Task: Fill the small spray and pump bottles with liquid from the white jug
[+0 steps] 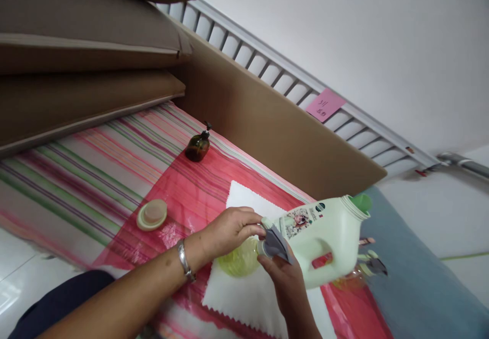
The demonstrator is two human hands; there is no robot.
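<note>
A clear spray bottle [239, 259] of yellow liquid is tilted on a white cloth [248, 306], with a grey and pale green trigger head [275, 242]. My right hand [287, 283] is closed around the trigger head, thumb near the neck. With fingers bent at the front of that head, my left hand [233, 229], wearing a silver bracelet [185, 262], grips it from the other side; its palm covers part of the bottle. Right beside them is a pale green detergent jug [328, 227], uncapped, its green spout [362, 204] showing.
A pale round cap [152, 214] lies on red plastic sheeting [183, 191] over a striped cloth [49, 171]. Farther back stands a dark pump bottle [197, 147]. Behind the jug is another spray bottle [351, 280]. A brown board [263, 125] leans against the radiator [263, 69].
</note>
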